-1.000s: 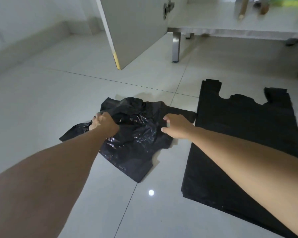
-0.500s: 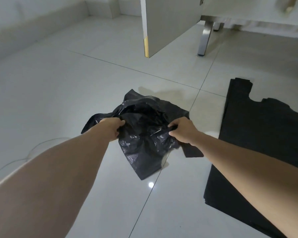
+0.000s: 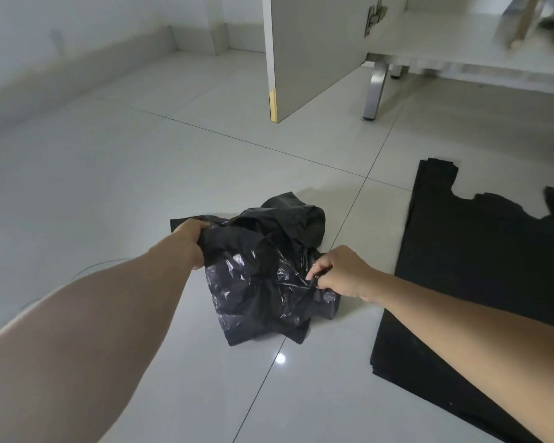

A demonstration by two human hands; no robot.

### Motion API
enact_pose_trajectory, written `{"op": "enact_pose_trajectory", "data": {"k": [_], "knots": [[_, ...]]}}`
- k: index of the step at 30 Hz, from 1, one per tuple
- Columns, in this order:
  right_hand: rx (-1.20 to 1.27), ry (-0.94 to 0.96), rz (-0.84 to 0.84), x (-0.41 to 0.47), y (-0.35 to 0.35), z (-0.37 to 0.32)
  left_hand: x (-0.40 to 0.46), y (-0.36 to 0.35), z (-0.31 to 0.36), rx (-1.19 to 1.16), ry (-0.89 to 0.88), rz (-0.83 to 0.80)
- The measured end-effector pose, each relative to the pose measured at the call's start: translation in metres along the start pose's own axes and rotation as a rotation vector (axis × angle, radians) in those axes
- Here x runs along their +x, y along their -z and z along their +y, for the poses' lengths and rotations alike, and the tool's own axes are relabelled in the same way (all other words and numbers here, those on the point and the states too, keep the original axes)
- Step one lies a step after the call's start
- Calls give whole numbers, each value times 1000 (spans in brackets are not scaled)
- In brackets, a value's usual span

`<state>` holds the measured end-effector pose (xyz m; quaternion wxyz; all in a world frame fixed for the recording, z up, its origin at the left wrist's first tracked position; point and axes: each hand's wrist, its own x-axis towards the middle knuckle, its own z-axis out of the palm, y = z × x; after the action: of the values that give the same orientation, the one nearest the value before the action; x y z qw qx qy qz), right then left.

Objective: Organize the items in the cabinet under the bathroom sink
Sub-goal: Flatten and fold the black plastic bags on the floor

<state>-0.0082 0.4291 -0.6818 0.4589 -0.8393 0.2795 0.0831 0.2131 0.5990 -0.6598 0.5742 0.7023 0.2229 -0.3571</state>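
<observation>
A crumpled black plastic bag [image 3: 263, 276] is held just above the white tiled floor, its lower corner near the tiles. My left hand [image 3: 194, 239] grips the bag's left edge in a fist. My right hand [image 3: 341, 273] pinches a fold on its right side. To the right, a stack of flattened black plastic bags [image 3: 480, 270] lies spread on the floor, handles pointing away from me. The cabinet [image 3: 461, 43] under the sink stands at the top right with its door [image 3: 314, 49] swung open.
A metal cabinet leg [image 3: 376, 91] stands behind the open door. Blurred objects [image 3: 531, 20] sit on the cabinet's bottom shelf. A wall with a low ledge [image 3: 77, 71] runs along the left. A thin white cord [image 3: 93, 266] curves on the floor beside my left arm.
Both hands have gathered the loose bag from lying spread on the floor into a bunched bundle and lifted it slightly. The view has shifted left.
</observation>
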Motion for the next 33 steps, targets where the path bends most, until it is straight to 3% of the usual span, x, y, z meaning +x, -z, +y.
{"op": "enact_pose_trajectory", "data": {"k": [5,10,13,19,23,26,31,33], "knots": [[-88,-43,31,-16,11,2,-25,-6,18,80,-189,-12],[22,-133,331,-9,45,-10,-73,-30,52,205,-464,-189],[284,-197,468,-6,82,-27,-110,-52,78,364,-719,-266],[960,-247,323,-27,148,-51,-190,-93,112,616,-1206,-251],[1205,-171,208,-34,170,-46,-214,-101,93,1002,-1338,-436],[1136,-188,175,-44,174,-41,-212,-104,59,1241,-1370,-572],[790,-306,232,-55,153,-21,-156,-95,-7,1543,-1342,-585],[753,-404,264,-53,145,-6,-136,-84,-29,1751,-1447,-629]]}}
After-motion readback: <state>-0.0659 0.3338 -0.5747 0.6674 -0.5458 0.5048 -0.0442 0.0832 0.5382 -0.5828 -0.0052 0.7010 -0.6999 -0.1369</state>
